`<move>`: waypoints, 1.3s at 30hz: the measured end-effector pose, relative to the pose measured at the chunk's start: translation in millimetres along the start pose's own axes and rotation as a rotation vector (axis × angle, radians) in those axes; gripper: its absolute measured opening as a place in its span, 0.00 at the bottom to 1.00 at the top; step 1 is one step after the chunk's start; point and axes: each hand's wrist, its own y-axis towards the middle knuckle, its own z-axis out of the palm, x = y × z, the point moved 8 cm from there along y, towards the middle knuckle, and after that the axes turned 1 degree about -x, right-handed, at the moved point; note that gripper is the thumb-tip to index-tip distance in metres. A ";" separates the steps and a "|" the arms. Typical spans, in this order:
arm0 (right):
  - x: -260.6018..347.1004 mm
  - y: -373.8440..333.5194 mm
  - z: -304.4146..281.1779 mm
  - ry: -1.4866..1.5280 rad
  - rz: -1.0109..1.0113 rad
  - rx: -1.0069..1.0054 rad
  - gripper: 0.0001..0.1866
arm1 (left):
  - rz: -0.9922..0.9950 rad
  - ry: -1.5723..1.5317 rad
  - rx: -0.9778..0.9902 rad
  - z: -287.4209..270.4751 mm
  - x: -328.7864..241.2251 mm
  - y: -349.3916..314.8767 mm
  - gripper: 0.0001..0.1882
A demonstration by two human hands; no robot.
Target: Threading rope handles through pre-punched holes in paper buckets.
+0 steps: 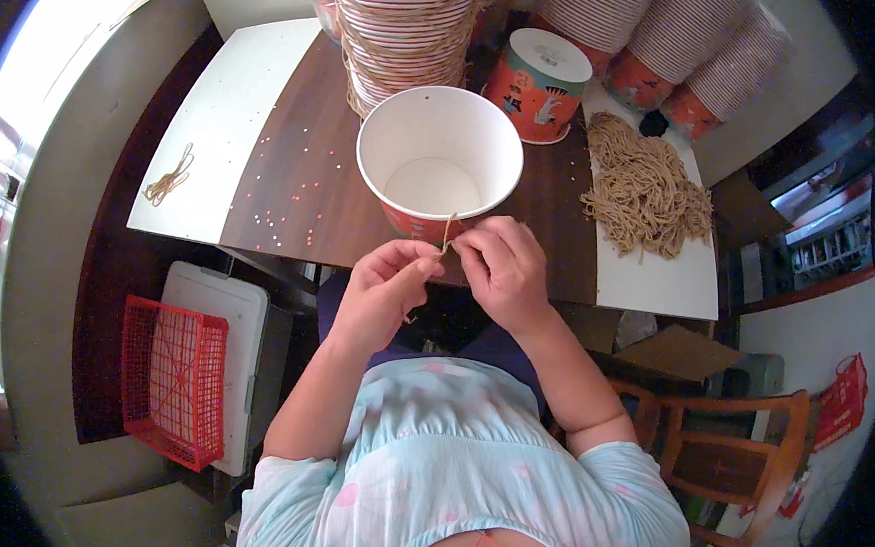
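A short tan paper cord (447, 233) is pinched between the fingertips of both my hands. My left hand (388, 289) grips it with thumb and forefinger, and a loose end shows below that hand. My right hand (507, 269) is closed on the cord close beside the left, its fingers curled. Right behind the fingertips stands a wide paper bucket (440, 163), white inside and red outside, its open mouth facing up. A small hole shows near its far rim. The front of the bucket is partly hidden by my hands.
A tall stack of corded buckets (408, 35) rises behind. An upturned orange-green bucket (538, 87) sits to its right, near a heap of tan cords (645, 186). Several cords (171, 177) lie at left. Small red and white bits dot the brown tabletop (294, 142). A red basket (176, 380) stands lower left.
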 end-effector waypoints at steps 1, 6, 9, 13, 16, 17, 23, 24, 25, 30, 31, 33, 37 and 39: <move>-1.8 -2.9 -1.2 0.035 0.004 0.000 0.08 | 0.002 0.050 -0.024 -2.5 -0.7 -4.1 0.08; -0.2 -12.4 -10.3 0.064 0.002 -0.036 0.12 | -0.019 0.261 0.009 -5.2 1.3 -24.4 0.10; 11.4 -10.0 -20.3 0.075 -0.012 -0.062 0.16 | 0.135 0.334 0.015 2.8 -9.4 -30.2 0.08; 27.4 -6.8 -17.5 0.128 -0.108 -0.062 0.19 | 0.188 0.466 0.006 17.2 -22.7 -40.6 0.07; 31.2 -2.9 -14.0 0.207 -0.152 -0.049 0.15 | 0.232 0.545 0.019 24.3 -27.2 -46.3 0.06; 33.7 0.4 -16.6 0.203 -0.164 -0.089 0.14 | 0.270 0.574 0.027 27.2 -30.2 -48.4 0.06; 32.4 3.1 -19.8 0.173 -0.202 -0.175 0.13 | 0.251 0.700 0.061 44.4 -45.8 -56.6 0.04; 30.4 5.1 -18.3 0.172 -0.207 -0.177 0.13 | 0.256 0.700 0.061 46.5 -46.5 -57.4 0.04; 25.6 8.1 -15.4 0.161 -0.197 -0.182 0.13 | 0.294 0.675 0.084 51.5 -47.8 -59.6 0.04; 1.6 13.2 -6.3 0.182 -0.091 -0.176 0.11 | 0.366 0.631 0.300 75.7 -45.1 -72.3 0.04; -0.1 16.4 -8.0 0.191 -0.061 -0.172 0.10 | 0.368 0.630 0.299 76.3 -47.3 -72.9 0.04; -4.5 16.5 -4.8 0.216 -0.060 -0.162 0.10 | 0.386 0.730 0.359 86.4 -53.9 -76.4 0.04; -6.2 20.8 -3.6 0.234 -0.072 -0.137 0.10 | 0.385 0.735 0.344 84.4 -54.4 -76.9 0.04; -7.0 21.0 -4.4 0.224 -0.072 -0.138 0.10 | 0.340 0.680 0.347 82.9 -48.9 -75.8 0.04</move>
